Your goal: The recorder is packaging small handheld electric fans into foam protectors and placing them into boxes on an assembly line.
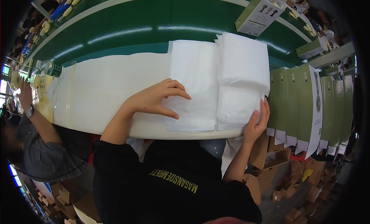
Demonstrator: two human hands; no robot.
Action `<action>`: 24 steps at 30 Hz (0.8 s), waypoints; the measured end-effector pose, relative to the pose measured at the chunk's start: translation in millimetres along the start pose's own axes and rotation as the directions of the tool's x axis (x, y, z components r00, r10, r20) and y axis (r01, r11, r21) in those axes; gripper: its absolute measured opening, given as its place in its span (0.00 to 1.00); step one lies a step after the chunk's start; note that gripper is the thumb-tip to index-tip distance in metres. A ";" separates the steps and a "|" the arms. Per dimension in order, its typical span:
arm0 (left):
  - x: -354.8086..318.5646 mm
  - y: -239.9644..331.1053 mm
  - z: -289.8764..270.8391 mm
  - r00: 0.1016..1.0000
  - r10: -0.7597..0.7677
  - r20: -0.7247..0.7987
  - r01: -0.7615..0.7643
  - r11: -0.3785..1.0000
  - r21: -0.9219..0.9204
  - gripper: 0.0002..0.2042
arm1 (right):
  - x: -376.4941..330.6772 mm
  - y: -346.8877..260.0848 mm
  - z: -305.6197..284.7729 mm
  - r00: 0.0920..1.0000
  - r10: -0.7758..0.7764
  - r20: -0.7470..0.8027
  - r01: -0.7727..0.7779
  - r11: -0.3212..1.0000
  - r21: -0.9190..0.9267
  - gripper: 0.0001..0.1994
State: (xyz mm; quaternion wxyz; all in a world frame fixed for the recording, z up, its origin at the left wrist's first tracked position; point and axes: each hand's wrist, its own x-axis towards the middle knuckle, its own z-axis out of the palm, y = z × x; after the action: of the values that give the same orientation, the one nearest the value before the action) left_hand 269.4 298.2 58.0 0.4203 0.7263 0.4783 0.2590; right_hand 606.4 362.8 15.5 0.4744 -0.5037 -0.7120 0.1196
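Two piles of thin, soft white sheets lie side by side on the white worktop. I cannot tell whether they are bags or paper. Over the flatter left pile (194, 77) hovers my left hand (162, 98), its thumb and fingers spread with nothing between them. The thicker right pile (244, 58) has a folded bulge across its far half. At the near right edge of that pile rests my right hand (257, 121), fingers stretched along its side and thumb near its surface. Some right fingertips are partly hidden at the edge.
Green flat-folded cartons (295, 102) stand in a row at the right. A green box (260, 15) sits on the green conveyor (127, 21) beyond. A clear bottle (50, 67) lies far left, near a co-worker's hand (26, 94). Brown cardboard boxes (275, 158) are below right.
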 end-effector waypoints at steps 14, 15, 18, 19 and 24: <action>3.9 -16.2 20.5 0.901 0.317 -0.295 -0.193 0.904 0.382 0.05 | -2.0 -2.9 2.0 0.999 0.009 -0.046 -0.010 1.000 -0.009 0.15; 4.6 -16.9 20.8 0.884 0.343 -0.318 -0.201 0.892 0.405 0.05 | -2.9 -2.9 2.2 0.998 0.015 -0.062 -0.015 1.000 -0.011 0.14; 8.1 -18.4 20.3 0.870 0.358 -0.338 -0.202 0.885 0.418 0.07 | -4.2 1.8 1.9 0.995 0.007 -0.095 -0.009 1.000 -0.022 0.13; 9.3 -19.4 20.4 0.866 0.360 -0.348 -0.198 0.885 0.422 0.08 | -5.0 4.4 1.9 0.995 0.004 -0.100 -0.007 1.000 -0.029 0.13; 15.8 -22.2 19.2 0.809 0.459 -0.366 -0.257 0.837 0.483 0.08 | -2.1 0.3 1.1 0.995 0.012 -0.103 -0.013 1.000 -0.008 0.12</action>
State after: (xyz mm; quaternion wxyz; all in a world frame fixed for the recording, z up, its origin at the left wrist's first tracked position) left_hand 280.2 309.9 28.7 0.0719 0.7919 0.4592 0.3960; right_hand 605.8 361.6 13.6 0.5074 -0.5156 -0.6841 0.0932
